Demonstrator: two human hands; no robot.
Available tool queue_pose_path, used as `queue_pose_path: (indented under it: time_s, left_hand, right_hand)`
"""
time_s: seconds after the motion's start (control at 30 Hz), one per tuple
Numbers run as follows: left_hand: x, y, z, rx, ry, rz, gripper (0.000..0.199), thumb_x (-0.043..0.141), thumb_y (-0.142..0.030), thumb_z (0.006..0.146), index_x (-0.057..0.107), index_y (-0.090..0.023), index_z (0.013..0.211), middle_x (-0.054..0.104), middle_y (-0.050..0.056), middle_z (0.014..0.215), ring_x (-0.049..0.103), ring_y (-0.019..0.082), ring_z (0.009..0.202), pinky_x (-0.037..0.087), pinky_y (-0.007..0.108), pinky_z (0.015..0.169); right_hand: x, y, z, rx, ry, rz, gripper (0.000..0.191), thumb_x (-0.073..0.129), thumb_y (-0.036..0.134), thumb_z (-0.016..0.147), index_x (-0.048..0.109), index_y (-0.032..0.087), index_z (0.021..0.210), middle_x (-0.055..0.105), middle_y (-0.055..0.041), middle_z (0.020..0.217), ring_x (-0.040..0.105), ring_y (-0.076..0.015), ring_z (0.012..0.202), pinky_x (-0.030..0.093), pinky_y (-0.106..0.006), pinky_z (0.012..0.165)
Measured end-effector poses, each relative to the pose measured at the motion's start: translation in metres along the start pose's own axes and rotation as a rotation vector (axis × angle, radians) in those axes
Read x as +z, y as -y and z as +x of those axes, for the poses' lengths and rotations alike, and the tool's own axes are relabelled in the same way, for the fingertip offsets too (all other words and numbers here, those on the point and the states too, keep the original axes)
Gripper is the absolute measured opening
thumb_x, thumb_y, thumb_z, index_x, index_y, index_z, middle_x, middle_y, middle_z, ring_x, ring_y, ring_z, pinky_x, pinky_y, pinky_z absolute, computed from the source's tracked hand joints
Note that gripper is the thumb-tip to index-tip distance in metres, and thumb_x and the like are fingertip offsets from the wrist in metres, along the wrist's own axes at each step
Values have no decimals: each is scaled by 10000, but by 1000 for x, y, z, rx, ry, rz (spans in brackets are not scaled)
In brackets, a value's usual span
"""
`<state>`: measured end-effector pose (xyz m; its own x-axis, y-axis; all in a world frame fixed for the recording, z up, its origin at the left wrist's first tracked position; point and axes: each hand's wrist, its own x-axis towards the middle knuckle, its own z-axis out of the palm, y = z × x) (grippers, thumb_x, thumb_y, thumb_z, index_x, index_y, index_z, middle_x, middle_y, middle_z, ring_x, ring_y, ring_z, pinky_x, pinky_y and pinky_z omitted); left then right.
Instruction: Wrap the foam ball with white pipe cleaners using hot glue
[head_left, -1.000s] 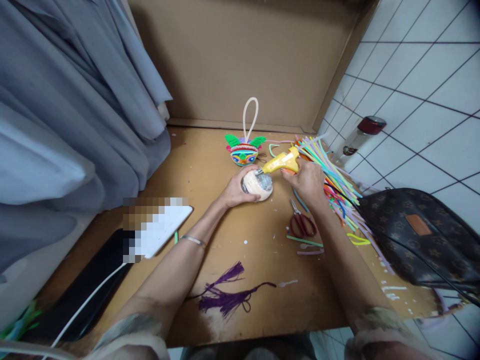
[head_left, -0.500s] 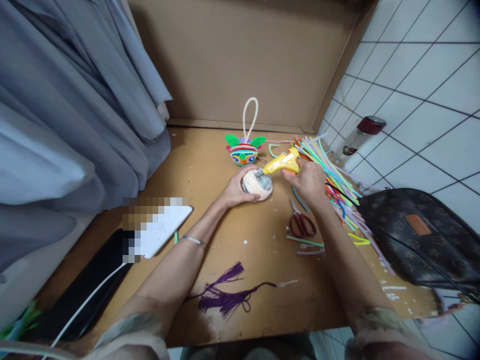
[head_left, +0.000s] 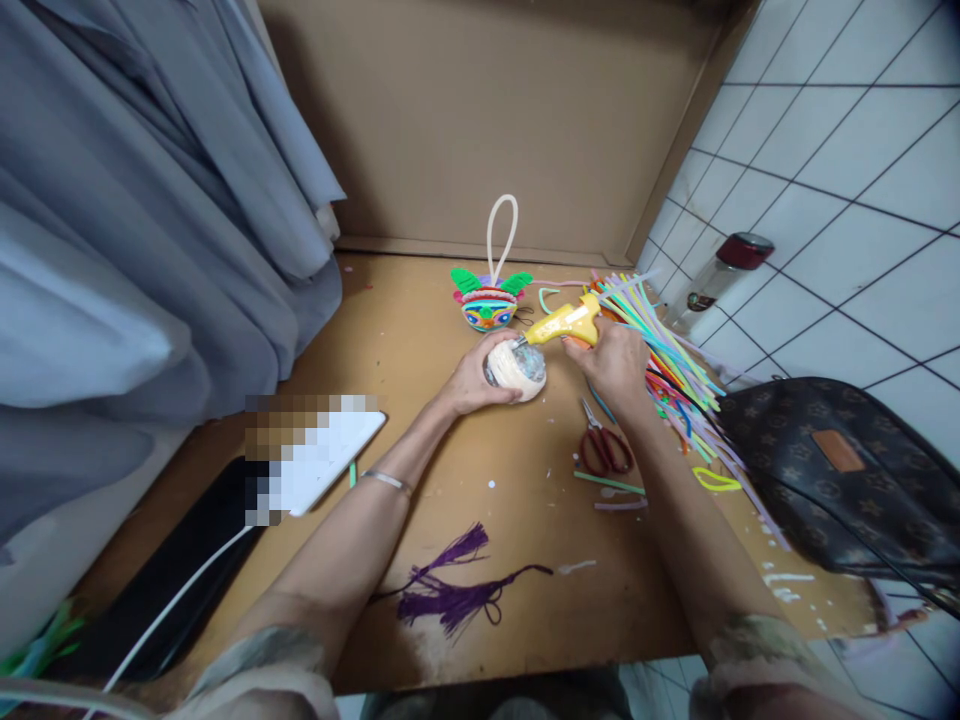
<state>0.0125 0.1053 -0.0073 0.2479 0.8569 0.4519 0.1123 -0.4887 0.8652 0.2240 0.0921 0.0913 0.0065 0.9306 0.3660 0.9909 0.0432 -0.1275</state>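
My left hand [head_left: 480,380] is wrapped round the left side of a ball [head_left: 517,375], which has cream strands over part of it and a bluish-grey surface showing elsewhere. In my right hand [head_left: 616,358] is a yellow glue gun [head_left: 566,322]. Its metal nozzle points left and down at the top of the ball, touching it or very close. Just behind the ball stands a colourful animal-face ornament [head_left: 488,308] with green ears and a white loop on top.
Red-handled scissors [head_left: 606,450] lie near my right forearm. Purple tassels [head_left: 450,600] lie near the front edge. Coloured fuzzy sticks [head_left: 667,350], a bottle [head_left: 716,280] and a brown bag [head_left: 847,470] are at right. A white device [head_left: 337,455] and black tray [head_left: 165,580] are at left.
The glue gun's nozzle has shifted very slightly left on the ball. Both hands keep their holds, and the ball is almost in the same place.
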Motion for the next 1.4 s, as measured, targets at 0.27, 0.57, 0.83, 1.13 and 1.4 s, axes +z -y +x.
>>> queue_pose_path:
  time_s: [0.27, 0.57, 0.83, 1.13, 1.4]
  left_hand:
    - [-1, 1, 0, -4, 3, 13, 904, 876, -373, 537, 554, -161, 1355, 555, 157, 1469, 553, 346, 1349, 394, 482, 1187]
    - [0, -1, -1, -14, 4, 13, 892, 870, -358, 542, 556, -177, 1357, 547, 142, 1477, 540, 344, 1362, 377, 489, 1199]
    - [0, 1, -1, 0, 4, 5, 894, 879, -362, 536, 558, -170, 1348, 549, 159, 1479, 526, 357, 1387, 355, 507, 1219]
    - [0, 0, -1, -3, 3, 16, 888, 878, -358, 542, 557, -163, 1347, 554, 159, 1473, 538, 353, 1374, 375, 498, 1207]
    - [0, -1, -1, 9, 3, 31, 894, 869, -357, 537, 548, -145, 1345, 546, 173, 1473, 524, 368, 1385, 356, 507, 1218]
  right_hand:
    - [1, 0, -1, 1, 2, -3, 367, 596, 455, 881, 717, 152, 1049, 759, -141, 921, 665, -274, 817, 329, -301, 637]
    - [-2, 0, -1, -21, 11, -6, 347, 591, 439, 869, 727, 156, 1015, 753, -131, 897, 648, -267, 794, 316, -299, 624]
    - [-7, 0, 0, -14, 43, -15, 334, 596, 424, 866, 731, 157, 1015, 748, -123, 873, 642, -261, 784, 307, -297, 620]
    - [-6, -2, 0, -31, 32, -23, 326, 592, 429, 859, 736, 164, 982, 761, -130, 902, 650, -264, 794, 285, -296, 606]
    - [-2, 0, 0, 3, 40, -28, 374, 591, 445, 870, 735, 146, 1042, 769, -144, 928, 661, -272, 815, 296, -296, 610]
